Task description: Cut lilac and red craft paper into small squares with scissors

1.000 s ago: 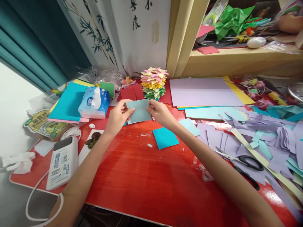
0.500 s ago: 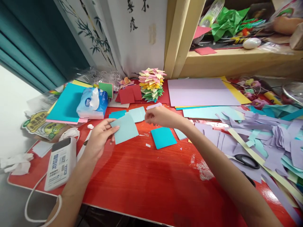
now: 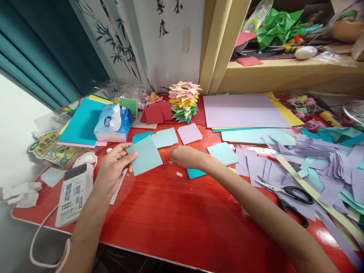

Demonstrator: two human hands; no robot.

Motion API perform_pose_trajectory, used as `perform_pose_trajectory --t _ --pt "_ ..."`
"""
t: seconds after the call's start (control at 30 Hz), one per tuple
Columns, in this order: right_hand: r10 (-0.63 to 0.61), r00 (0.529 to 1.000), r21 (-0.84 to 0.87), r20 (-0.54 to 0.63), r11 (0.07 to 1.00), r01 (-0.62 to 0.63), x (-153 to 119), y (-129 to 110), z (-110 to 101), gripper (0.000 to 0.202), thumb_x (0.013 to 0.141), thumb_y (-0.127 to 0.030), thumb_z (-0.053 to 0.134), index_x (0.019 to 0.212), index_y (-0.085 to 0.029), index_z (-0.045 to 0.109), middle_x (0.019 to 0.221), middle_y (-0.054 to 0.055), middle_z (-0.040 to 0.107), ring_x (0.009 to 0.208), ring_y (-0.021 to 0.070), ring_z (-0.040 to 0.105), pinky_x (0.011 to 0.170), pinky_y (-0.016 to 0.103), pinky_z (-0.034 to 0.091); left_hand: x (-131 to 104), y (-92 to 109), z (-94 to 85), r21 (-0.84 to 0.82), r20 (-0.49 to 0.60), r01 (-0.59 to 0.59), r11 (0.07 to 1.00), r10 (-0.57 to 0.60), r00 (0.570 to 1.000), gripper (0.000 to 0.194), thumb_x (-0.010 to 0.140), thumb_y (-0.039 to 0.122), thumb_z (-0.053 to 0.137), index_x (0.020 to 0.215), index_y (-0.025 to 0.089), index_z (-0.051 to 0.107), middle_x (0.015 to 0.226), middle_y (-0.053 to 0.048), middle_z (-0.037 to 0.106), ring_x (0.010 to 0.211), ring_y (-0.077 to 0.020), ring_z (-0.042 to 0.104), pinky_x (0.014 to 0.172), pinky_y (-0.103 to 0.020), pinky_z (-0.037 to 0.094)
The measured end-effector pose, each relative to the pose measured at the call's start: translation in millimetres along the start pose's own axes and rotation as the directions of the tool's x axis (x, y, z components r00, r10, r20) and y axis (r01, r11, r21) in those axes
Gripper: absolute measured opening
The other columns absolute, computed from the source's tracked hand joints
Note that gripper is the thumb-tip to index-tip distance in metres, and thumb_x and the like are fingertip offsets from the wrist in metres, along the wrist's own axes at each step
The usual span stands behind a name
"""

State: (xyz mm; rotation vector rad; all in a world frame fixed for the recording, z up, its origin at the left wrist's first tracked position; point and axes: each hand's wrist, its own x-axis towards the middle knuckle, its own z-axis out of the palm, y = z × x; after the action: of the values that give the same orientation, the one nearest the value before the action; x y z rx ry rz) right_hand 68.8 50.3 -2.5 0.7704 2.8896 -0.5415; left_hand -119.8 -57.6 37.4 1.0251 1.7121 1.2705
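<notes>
My left hand point(image 3: 114, 165) pinches a pale blue-green paper square point(image 3: 146, 156) by its left edge, thumb on top, holding it tilted above the table. To its right, my right hand point(image 3: 183, 156) is closed with curled fingers low over the table; what its fingertips hold, if anything, is hidden. Its wrist partly covers a bright blue paper square point(image 3: 196, 173). Behind the hands lie several light blue squares point(image 3: 165, 137), a lilac square point(image 3: 190, 134) and a teal square point(image 3: 141, 135). Another pale blue square point(image 3: 223, 153) rests beyond my right wrist.
Black-handled scissors point(image 3: 287, 191) lie among lilac paper strips point(image 3: 330, 170) on the right. A tissue pack point(image 3: 113, 123), a white corded device point(image 3: 74, 195) and a folded-paper tower point(image 3: 184, 101) stand around the red table point(image 3: 159, 223). Large paper sheets point(image 3: 244, 112) are stacked behind.
My right hand has come down toward me from the lilac square, uncovering it, and is now beside the bright blue square. My left hand and its paper have shifted slightly left.
</notes>
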Motion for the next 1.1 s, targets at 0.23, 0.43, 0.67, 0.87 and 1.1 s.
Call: perform_pose_trajectory --t 0.23,0.43,0.67,0.87,1.1 --pt "-0.043 0.999 0.019 0.015 0.999 0.043 -2 -1 -1 0.018 0.088 -0.020 0.043 0.080 -0.012 0.057 0.087 0.011 0.063 0.072 0.0171 0.059 0.050 0.024 0.031 1 -5 -2.2 0.014 0.032 -0.005 1.000 0.004 0.999 0.036 0.068 0.030 0.066 0.101 0.021 0.056 0.057 0.006 0.048 0.040 -0.0058 0.045 0.036 -0.016 0.033" --pt "0.040 0.995 0.070 -0.091 0.997 -0.034 -5 8 -13 0.015 0.089 -0.018 0.039 0.093 -0.011 0.052 0.084 0.011 0.063 0.068 0.0154 0.056 0.050 0.024 0.030 -2 -10 6.7 0.140 0.220 0.054 0.989 -0.084 0.972 0.034 0.071 0.032 0.062 0.101 0.020 0.052 0.061 0.005 0.051 0.042 -0.0074 0.048 0.037 -0.019 0.036" --pt "0.140 0.978 -0.020 -0.153 0.989 -0.144 -23 29 -43 0.020 0.086 -0.010 0.037 0.090 -0.013 0.057 0.085 0.010 0.062 0.072 0.0159 0.054 0.055 0.026 0.029 -4 -35 26.7 0.573 0.357 -0.063 0.817 -0.179 0.917 0.029 0.076 0.042 0.050 0.096 0.022 0.051 0.061 0.003 0.053 0.053 -0.0154 0.055 0.051 -0.028 0.042" --pt "0.315 0.930 0.019 -0.192 0.948 -0.317 -45 51 -64 0.022 0.085 -0.014 0.037 0.088 -0.015 0.058 0.083 0.008 0.061 0.065 0.0148 0.051 0.053 0.026 0.029 -4 -12 45.1 0.888 0.310 -0.326 0.325 0.101 0.945 0.036 0.080 0.037 0.045 0.113 0.021 0.046 0.106 -0.009 0.050 0.067 -0.0186 0.056 0.056 -0.030 0.040" --pt "0.367 0.904 0.120 -0.219 0.930 -0.349 -49 82 -59 0.025 0.085 -0.012 0.035 0.089 -0.016 0.059 0.086 0.008 0.063 0.069 0.0165 0.053 0.055 0.025 0.031 57 6 114.4 0.647 0.629 -0.717 0.260 0.349 0.694 0.024 0.086 0.030 0.043 0.103 0.016 0.051 0.110 -0.008 0.054 0.101 -0.0214 0.051 0.079 -0.031 0.041"
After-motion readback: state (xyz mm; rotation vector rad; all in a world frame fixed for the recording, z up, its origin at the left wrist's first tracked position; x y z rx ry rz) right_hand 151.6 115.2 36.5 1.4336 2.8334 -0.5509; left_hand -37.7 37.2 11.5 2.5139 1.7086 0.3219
